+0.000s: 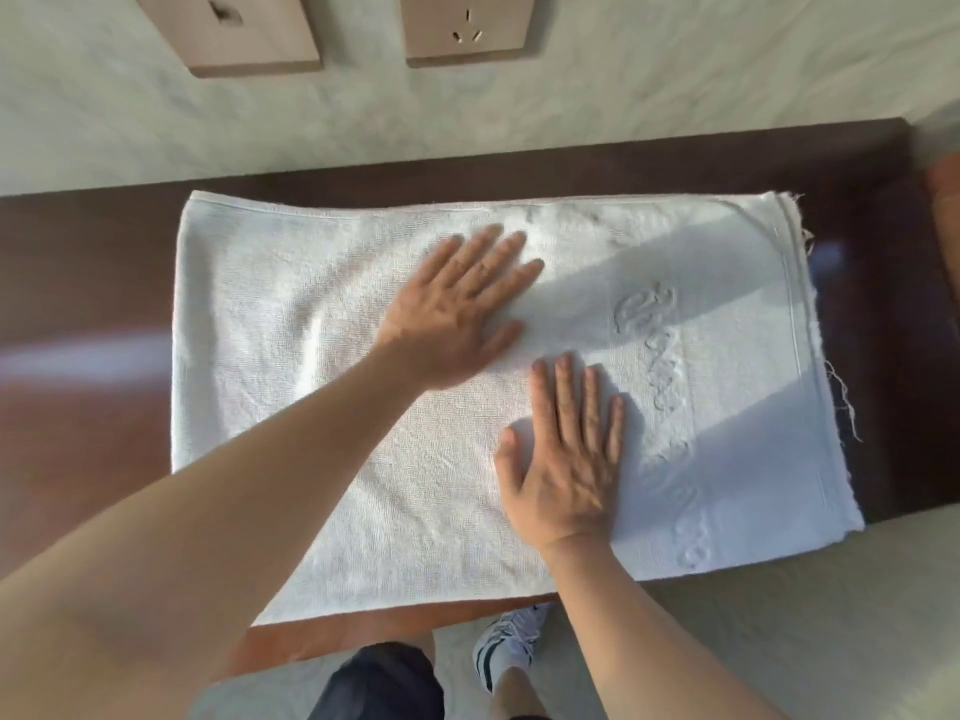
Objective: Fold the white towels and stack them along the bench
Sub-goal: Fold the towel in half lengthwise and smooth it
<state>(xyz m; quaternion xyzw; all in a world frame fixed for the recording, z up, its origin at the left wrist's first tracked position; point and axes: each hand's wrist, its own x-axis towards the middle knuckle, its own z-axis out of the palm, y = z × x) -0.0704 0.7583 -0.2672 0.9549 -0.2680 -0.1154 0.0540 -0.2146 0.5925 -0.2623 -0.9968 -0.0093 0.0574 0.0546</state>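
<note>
A white towel (291, 356) lies spread flat on the dark brown bench (83, 283), folded over so its layered, frayed edges line up on the right. Raised woven lettering runs down its right part. My left hand (457, 309) presses flat on the towel's middle, fingers straight and pointing up and right. My right hand (566, 454) lies flat on the towel just below and to the right of it, fingers straight and pointing away from me. The two hands do not touch.
The bench runs left to right against a pale marble wall (623, 96) with two tan socket plates (462, 28). Bare bench shows left and right of the towel. My shoe (511, 641) stands on the pale floor below the bench's front edge.
</note>
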